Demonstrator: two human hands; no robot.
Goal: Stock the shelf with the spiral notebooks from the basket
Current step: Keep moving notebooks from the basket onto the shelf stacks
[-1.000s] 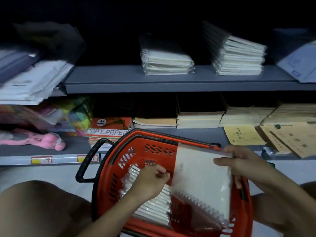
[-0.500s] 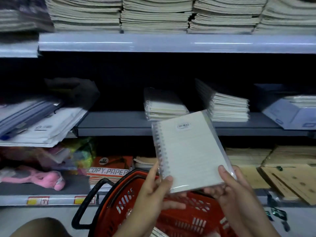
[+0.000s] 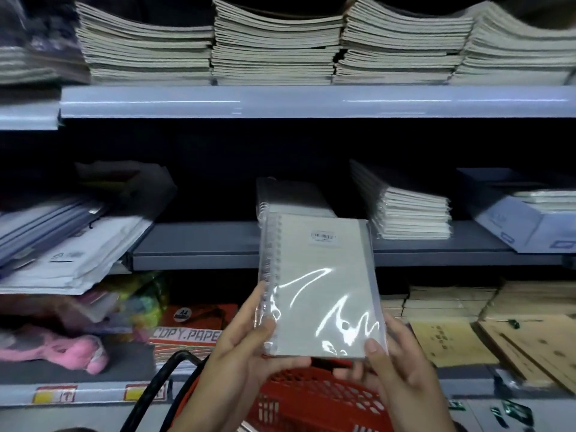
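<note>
A plastic-wrapped spiral notebook is held upright in front of the middle shelf, its coil on the left. My left hand grips its lower left corner and my right hand grips its lower right corner. Directly behind its top edge a short stack of similar spiral notebooks lies on that shelf. The red basket with a black handle sits below my hands; its contents are hidden.
A taller pile of wrapped notebooks lies right of the short stack, then a blue-white box. Slanted envelopes overhang at left. The top shelf carries thick exercise-book stacks. The bottom shelf has copy paper and brown booklets.
Both hands have lifted the notebook out of the basket and up toward the middle shelf, turning it upright. The view has tilted upward, revealing the top shelf.
</note>
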